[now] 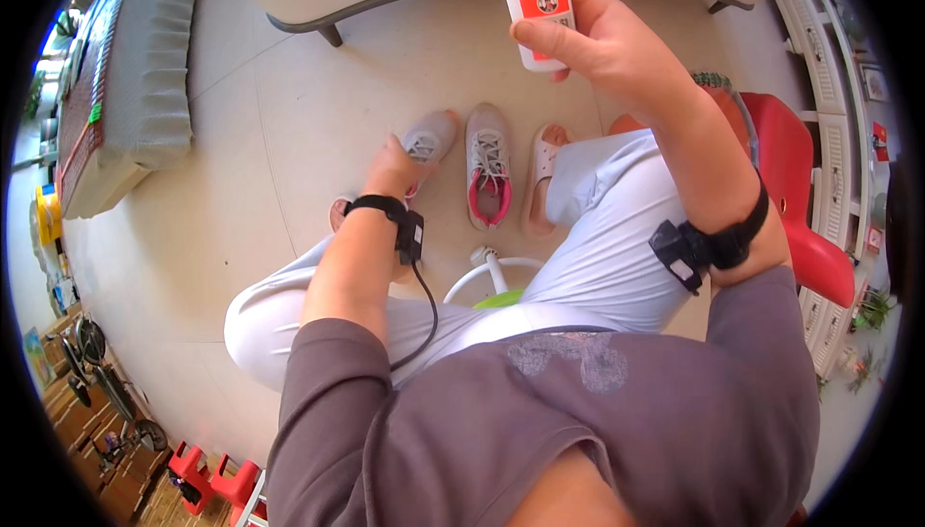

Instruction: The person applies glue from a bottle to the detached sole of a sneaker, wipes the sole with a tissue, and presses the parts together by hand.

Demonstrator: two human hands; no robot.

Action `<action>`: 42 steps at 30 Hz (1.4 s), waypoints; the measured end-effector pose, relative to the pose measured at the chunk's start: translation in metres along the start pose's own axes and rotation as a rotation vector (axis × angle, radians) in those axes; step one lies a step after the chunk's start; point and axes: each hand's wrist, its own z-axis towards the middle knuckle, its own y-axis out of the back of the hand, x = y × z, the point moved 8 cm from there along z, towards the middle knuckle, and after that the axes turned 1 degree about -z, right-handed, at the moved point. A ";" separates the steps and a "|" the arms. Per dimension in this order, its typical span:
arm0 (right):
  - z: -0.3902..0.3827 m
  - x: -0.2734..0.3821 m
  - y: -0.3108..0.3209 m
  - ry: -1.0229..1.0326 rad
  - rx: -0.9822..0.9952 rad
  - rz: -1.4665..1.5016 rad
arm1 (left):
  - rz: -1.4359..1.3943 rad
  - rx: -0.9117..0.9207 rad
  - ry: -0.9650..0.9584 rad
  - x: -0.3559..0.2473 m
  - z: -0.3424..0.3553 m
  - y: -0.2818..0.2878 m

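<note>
In the far part of the scene, right of centre, the right hand [599, 38] pinched a white bottle [540, 7], its label facing up probably for reading, while the left hand [389, 171] held a grey shoe [431, 137], apparently to steady it, left of its mate [488, 156].

In the right fingers [551, 39], the bottle [526, 55] is showing smooth, faintly glossy white plastic; its label [546, 2] is presenting a printed, paper-like face. At the left fingers [391, 159], the grey shoe [433, 134] is displaying matt, mesh-like cloth; the second shoe [488, 132], to their right, is exhibiting similar fabric. Below the right fingers, the trousers [602, 262] are showing thin, creased cloth; lower, the shirt [674, 392] is appearing matt, bearing a rough-looking, speckled print [568, 358]. Right of the right fingers, the red chair [782, 146] is reflecting light off smooth plastic.
</note>
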 end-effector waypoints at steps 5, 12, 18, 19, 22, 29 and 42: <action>-0.003 0.002 0.003 -0.017 0.045 0.025 | 0.306 0.011 0.137 0.029 0.018 -0.034; 0.014 -0.005 0.029 0.072 -0.094 0.130 | -0.064 0.087 -0.025 0.023 0.038 -0.014; 0.013 -0.002 0.026 0.168 -0.145 0.326 | -0.755 0.176 -0.282 -0.044 -0.020 0.058; 0.016 -0.009 0.027 0.254 -0.149 0.287 | -0.791 0.185 -0.327 -0.054 -0.033 0.073; 0.015 0.018 0.041 0.272 -0.290 0.164 | -0.918 0.125 -0.435 -0.067 -0.081 0.125; 0.093 0.062 0.141 0.419 -0.656 -0.272 | -1.043 -0.004 -0.335 -0.060 -0.112 0.166; 0.176 0.007 0.193 0.032 -0.771 -0.489 | -0.346 -0.097 -0.093 -0.021 -0.011 0.107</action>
